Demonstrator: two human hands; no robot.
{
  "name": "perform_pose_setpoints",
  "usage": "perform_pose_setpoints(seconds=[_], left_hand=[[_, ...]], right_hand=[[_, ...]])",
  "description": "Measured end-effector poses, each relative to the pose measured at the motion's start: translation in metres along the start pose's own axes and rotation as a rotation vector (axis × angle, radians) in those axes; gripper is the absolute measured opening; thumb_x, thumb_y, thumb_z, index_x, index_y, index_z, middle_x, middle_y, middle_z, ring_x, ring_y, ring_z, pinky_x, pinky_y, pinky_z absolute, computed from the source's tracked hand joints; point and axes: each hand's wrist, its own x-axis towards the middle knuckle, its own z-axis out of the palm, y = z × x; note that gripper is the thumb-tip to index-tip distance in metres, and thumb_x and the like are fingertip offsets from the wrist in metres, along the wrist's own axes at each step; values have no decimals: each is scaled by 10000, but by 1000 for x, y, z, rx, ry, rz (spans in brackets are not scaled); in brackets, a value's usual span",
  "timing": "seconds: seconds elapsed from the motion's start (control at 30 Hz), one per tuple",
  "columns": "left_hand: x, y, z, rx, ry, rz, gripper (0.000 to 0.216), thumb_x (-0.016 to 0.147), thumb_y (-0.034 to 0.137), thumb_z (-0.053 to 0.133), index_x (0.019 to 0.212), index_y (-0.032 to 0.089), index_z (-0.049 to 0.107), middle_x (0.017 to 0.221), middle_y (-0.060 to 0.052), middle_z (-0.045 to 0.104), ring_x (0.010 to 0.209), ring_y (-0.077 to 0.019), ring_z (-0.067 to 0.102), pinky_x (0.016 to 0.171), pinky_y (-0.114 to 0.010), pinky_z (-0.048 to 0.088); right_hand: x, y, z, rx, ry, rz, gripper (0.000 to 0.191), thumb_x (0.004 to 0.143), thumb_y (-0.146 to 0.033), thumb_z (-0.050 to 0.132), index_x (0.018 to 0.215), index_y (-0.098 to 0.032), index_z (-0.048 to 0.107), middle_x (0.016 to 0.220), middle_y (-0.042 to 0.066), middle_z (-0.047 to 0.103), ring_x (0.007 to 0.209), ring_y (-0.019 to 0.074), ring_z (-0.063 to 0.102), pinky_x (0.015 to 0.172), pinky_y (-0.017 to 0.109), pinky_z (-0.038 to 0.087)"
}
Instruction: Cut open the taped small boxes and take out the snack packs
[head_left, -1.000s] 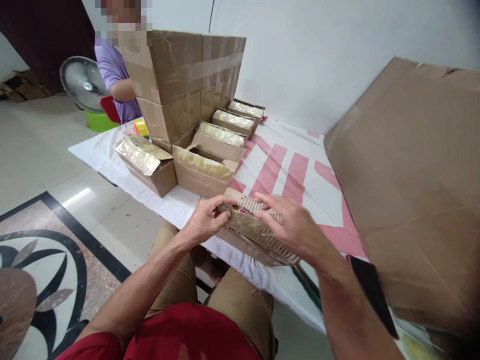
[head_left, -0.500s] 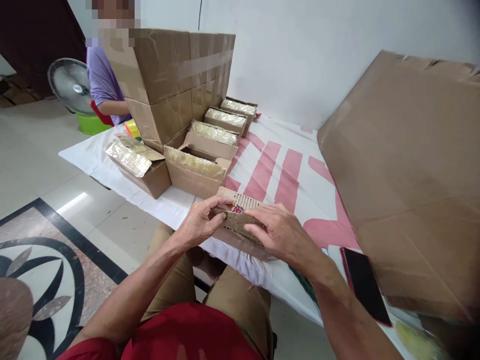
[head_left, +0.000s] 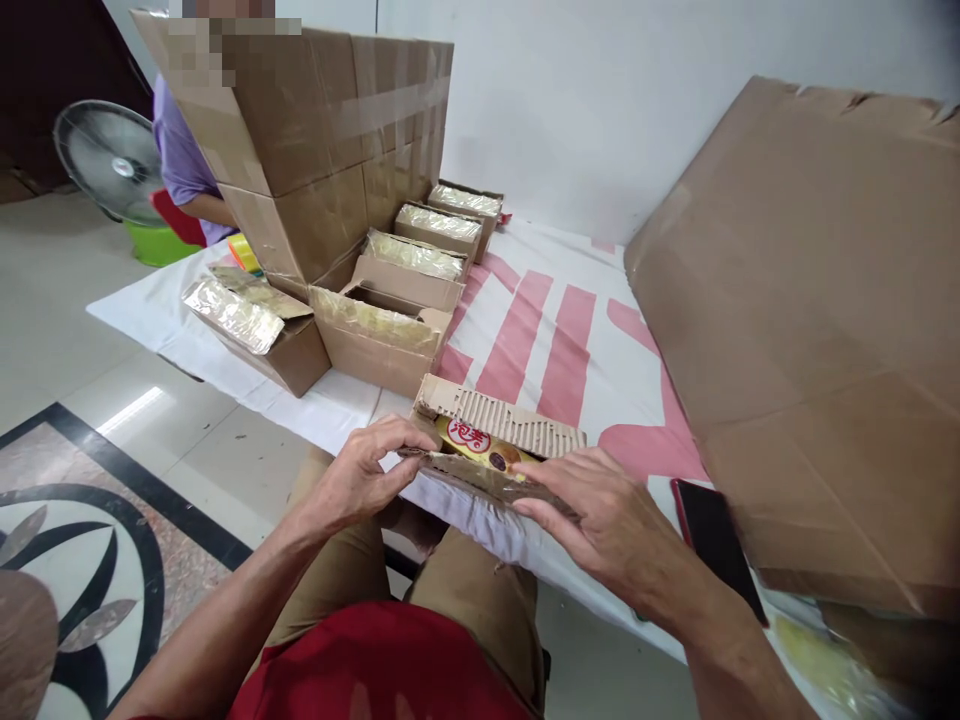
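Observation:
In front of me at the table's near edge is a small cardboard box (head_left: 517,418), its top parted. A yellow package (head_left: 487,452) with red lettering shows inside. My left hand (head_left: 375,468) pinches the left end of the near cardboard flap (head_left: 465,475) between thumb and fingers. Toward the right end, my right hand (head_left: 592,505) grips the same flap, fingers over the top and thumb on the near side. The far flap stands up with torn, ribbed corrugation along it. The lower part of the box is mostly hidden by the flap and my hands.
Several taped cardboard boxes (head_left: 379,350) line the table's left side beside a tall carton stack (head_left: 300,120). A large cardboard sheet or carton (head_left: 810,330) stands right, near a dark phone (head_left: 716,545). Behind the stack are a person in a purple sleeve (head_left: 180,150) and a fan (head_left: 112,165).
My hands have moved apart along the near flap. The box top has parted wider, and more of the yellow package shows. The whole view has shifted slightly.

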Motion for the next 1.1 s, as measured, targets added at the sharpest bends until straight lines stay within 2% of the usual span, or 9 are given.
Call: perform_pose_setpoints(seconds=[0.1, 0.27, 0.43, 0.6, 0.73, 0.8, 0.9, 1.03, 1.1], left_hand=[[4, -3, 2, 36, 15, -35, 198, 950, 192, 614, 1076, 212, 766, 981, -76, 801, 902, -191, 720, 815, -307, 560], [19, -9, 15, 184, 122, -135, 298, 938, 196, 587, 1196, 210, 735, 997, -58, 802, 860, -184, 717, 797, -303, 564], [25, -12, 28, 335, 226, -118, 303, 926, 215, 607, 1214, 209, 701, 1115, -89, 754, 1018, -229, 693, 904, -375, 572], [1, -22, 29, 220, 351, -186, 414, 951, 352, 652, 1343, 228, 614, 1255, -114, 673, 1092, -231, 671, 928, -394, 582], [-25, -34, 33, -38, 361, -359, 528, 943, 445, 679, 1419, 248, 560, 1353, -129, 625, 1183, -246, 665, 953, -404, 591], [-30, -37, 38, -114, 343, -370, 536, 932, 450, 701, 1416, 262, 568, 1433, -135, 585, 1272, -259, 628, 1004, -413, 577], [-27, -38, 43, -150, 323, -330, 471, 920, 416, 722, 1350, 251, 625, 1497, -150, 542, 1373, -281, 564, 1056, -428, 549], [-18, -35, 42, -191, 310, -310, 232, 937, 356, 687, 1116, 212, 712, 1473, -173, 562, 1440, -309, 516, 1126, -479, 493], [-17, -34, 38, -207, 286, -319, 180, 935, 371, 687, 978, 198, 710, 1482, -179, 563, 1459, -323, 503, 1165, -507, 452]], right_hand=[[-8, 13, -4, 5, 75, 79, 238, 1034, -309, 574, 1168, -212, 745, 1047, 87, 822, 902, 261, 759, 809, 416, 551], [-23, 31, 5, -78, 176, 198, 226, 1039, -285, 559, 1124, -198, 750, 965, 73, 821, 819, 250, 758, 738, 397, 545], [-35, 38, 21, -141, 218, 317, 227, 1022, -326, 580, 1117, -207, 748, 981, 93, 780, 903, 288, 740, 781, 434, 541], [-63, 40, 43, 109, 385, 531, 453, 977, -493, 642, 1342, -225, 646, 1226, 131, 732, 1042, 285, 721, 905, 460, 589], [-87, 41, 67, 422, 331, 707, 605, 978, -556, 619, 1482, -232, 540, 1390, 162, 680, 1144, 282, 720, 878, 422, 622], [-92, 40, 75, 490, 333, 712, 617, 990, -551, 602, 1514, -238, 512, 1465, 171, 634, 1218, 286, 695, 927, 431, 614], [-91, 35, 78, 415, 400, 667, 557, 988, -546, 605, 1464, -258, 574, 1499, 159, 611, 1319, 314, 636, 982, 475, 592], [-92, 26, 71, 323, 476, 569, 356, 961, -483, 668, 1237, -267, 731, 1505, 130, 613, 1360, 357, 605, 1091, 558, 522], [-96, 23, 64, 396, 517, 526, 288, 1009, -461, 591, 1093, -264, 784, 1476, 114, 643, 1352, 359, 614, 1091, 554, 525]])
